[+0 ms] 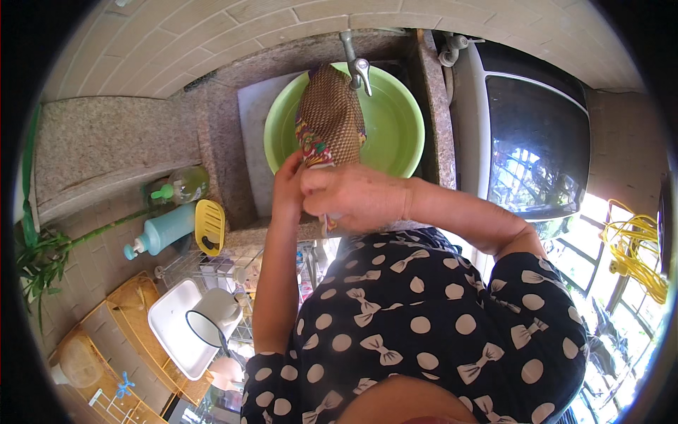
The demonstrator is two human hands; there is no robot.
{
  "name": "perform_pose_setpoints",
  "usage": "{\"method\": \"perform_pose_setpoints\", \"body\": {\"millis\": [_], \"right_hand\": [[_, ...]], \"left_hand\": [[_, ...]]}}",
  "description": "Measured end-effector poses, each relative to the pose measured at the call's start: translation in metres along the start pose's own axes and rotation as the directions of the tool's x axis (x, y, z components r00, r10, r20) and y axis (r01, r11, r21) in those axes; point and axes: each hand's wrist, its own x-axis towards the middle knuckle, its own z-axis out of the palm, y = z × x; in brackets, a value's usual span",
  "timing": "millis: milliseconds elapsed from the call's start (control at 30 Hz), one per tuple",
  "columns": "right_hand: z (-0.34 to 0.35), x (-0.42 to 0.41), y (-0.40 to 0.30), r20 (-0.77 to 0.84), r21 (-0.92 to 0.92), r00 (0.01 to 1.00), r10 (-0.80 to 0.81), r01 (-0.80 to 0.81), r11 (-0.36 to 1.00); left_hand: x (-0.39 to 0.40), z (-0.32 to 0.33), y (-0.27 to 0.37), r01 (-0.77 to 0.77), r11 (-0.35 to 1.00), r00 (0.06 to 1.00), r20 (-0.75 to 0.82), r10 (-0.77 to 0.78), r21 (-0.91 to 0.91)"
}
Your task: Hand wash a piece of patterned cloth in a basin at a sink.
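Note:
A brown patterned cloth (pixel 331 114) with a colorful floral border hangs from my hands into a light green plastic basin (pixel 274 114). My right hand (pixel 355 193) is closed in a fist around the cloth's near end, and a bit of the fabric pokes out below it. Beside it, my left hand (pixel 288 177) grips the cloth's left edge; its fingertips are partly hidden behind the right hand. Above the basin's far rim, a metal faucet (pixel 356 66) touches or overlaps the cloth's right side in view. Whether water is running cannot be seen.
The basin stands in a granite sink (pixel 222 159) beside a pale slab (pixel 254 132). At right is a dark-lidded washing machine (pixel 537 143). A blue bottle (pixel 169 228), a yellow soap dish (pixel 210 228) and a wire rack (pixel 212 270) are at left.

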Motion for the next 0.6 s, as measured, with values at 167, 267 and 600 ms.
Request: {"method": "perform_pose_setpoints", "body": {"millis": [167,267,600], "right_hand": [[0.018,0.003,0.004,-0.068,0.024,0.996,0.052,-0.050,0.998],[0.024,0.014,0.003,-0.170,0.091,0.985,0.005,0.010,0.996],[0.028,0.037,0.050,-0.133,-0.467,0.971,-0.197,0.114,0.877]], "left_hand": [[0.028,0.034,0.013,-0.017,0.943,0.997,-0.074,-0.008,-0.333],[0.037,0.032,0.014,-0.169,0.926,0.985,-0.041,0.165,-0.337],[0.039,0.035,0.012,-0.084,0.724,0.967,0.119,0.225,-0.685]]}}
